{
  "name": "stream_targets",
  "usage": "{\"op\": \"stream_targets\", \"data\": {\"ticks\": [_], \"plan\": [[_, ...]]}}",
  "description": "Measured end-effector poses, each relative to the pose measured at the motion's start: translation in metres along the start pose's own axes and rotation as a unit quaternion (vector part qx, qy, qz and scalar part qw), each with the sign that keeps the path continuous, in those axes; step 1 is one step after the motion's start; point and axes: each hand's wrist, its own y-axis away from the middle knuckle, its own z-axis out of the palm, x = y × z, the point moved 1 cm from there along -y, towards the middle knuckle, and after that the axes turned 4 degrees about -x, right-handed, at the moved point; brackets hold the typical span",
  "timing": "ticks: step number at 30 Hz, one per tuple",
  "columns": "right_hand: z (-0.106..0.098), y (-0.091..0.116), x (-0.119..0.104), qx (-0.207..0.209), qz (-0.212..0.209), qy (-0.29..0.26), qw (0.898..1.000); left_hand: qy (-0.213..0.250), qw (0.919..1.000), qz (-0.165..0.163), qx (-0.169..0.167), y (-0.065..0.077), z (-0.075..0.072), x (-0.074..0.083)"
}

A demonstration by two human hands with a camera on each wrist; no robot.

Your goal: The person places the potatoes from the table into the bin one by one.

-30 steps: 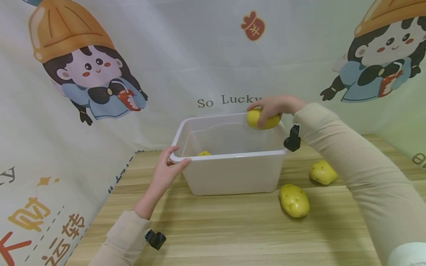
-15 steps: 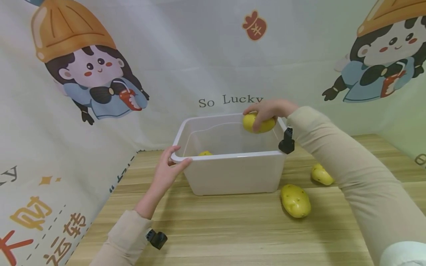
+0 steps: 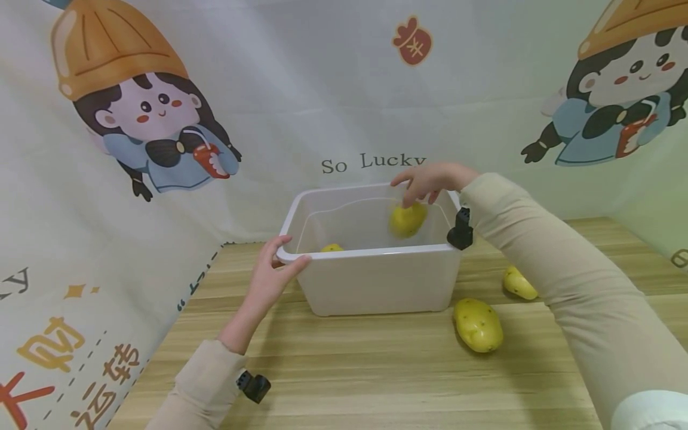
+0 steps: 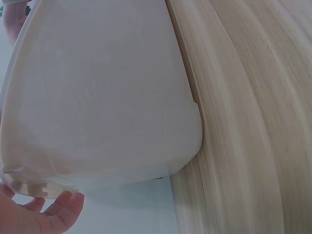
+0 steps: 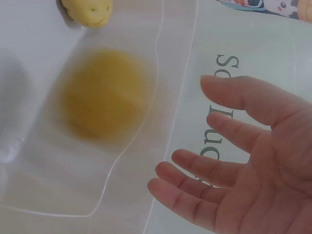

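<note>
A white plastic bin [image 3: 381, 283] stands upright on the table. My left hand [image 3: 270, 276] grips its near left corner at the rim, thumb on the near side; in the left wrist view its fingers [image 4: 66, 209] lie under the rim. Above the bin's right end is my right hand [image 3: 435, 179], fingers spread and holding nothing. Just below it a yellow potato [image 3: 408, 221] is in mid-air inside the bin, blurred in the right wrist view. Another potato [image 5: 90, 10] lies on the bin's floor, mostly hidden by the front wall in the head view.
Right of the bin, one potato [image 3: 478, 325] lies on the wooden table [image 3: 344, 370]. A second potato [image 3: 518, 283] sits farther back, partly covered by the right sleeve [image 3: 570, 269]. A printed cloth [image 3: 301, 77] hangs behind the bin and along the left.
My right hand has moved slightly left and down over the bin, then let go of the potato, which has dropped below the fingers. The left hand keeps its hold on the rim.
</note>
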Motion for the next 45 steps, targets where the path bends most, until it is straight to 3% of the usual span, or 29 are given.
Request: {"op": "stream_targets", "data": {"ticks": [4,20,24,30,39,45], "plan": [[-0.002,0.003,0.000,-0.004,-0.009,-0.018,1.000,-0.001,1.0000,0.001,-0.001,-0.001,0.001,0.000],[-0.004,0.024,0.001,0.015,-0.024,0.012,1.000,-0.011,0.9999,-0.002,0.004,-0.001,0.003,0.001],[0.001,0.033,0.003,0.056,-0.046,0.017,0.997,-0.008,1.0000,-0.002,0.004,-0.001,0.003,0.000],[0.015,0.048,0.006,0.136,-0.099,-0.010,0.986,-0.009,0.9999,-0.004,0.004,-0.001,0.003,-0.002],[0.030,0.074,0.012,0.162,-0.140,-0.040,0.976,-0.015,0.9998,-0.009,0.005,-0.002,0.002,-0.004],[0.042,0.096,0.015,0.183,-0.157,-0.026,0.970,-0.015,0.9998,-0.010,0.005,-0.002,0.003,-0.002]]}}
